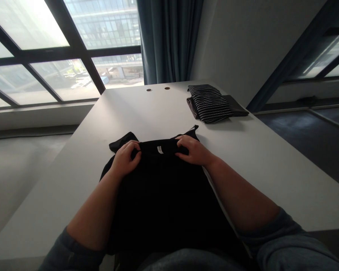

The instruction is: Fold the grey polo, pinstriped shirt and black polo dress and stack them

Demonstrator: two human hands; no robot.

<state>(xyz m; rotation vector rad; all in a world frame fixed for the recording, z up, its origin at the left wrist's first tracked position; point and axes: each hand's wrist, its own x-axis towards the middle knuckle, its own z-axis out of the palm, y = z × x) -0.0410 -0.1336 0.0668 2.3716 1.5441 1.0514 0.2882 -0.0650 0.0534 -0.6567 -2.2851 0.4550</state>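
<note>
A black garment (164,199) lies spread over the near part of the white table (271,169) and reaches down toward my body. Its far edge carries a small white label (160,150) at the middle, and a thin white strip runs along its right side. My left hand (126,160) pinches this edge left of the label, fingers curled. To the right of the label, my right hand (192,149) grips the same edge between thumb and fingers. Beyond the hands, black cloth sticks out at the left and the right. Whether it is a top or trousers, I cannot tell.
A black-and-white striped folded cloth (210,103) rests on darker folded fabric (237,106) at the table's far right. Two round cable holes, one of them a grommet (167,88), sit near the far edge. Behind are a blue curtain (169,41) and windows.
</note>
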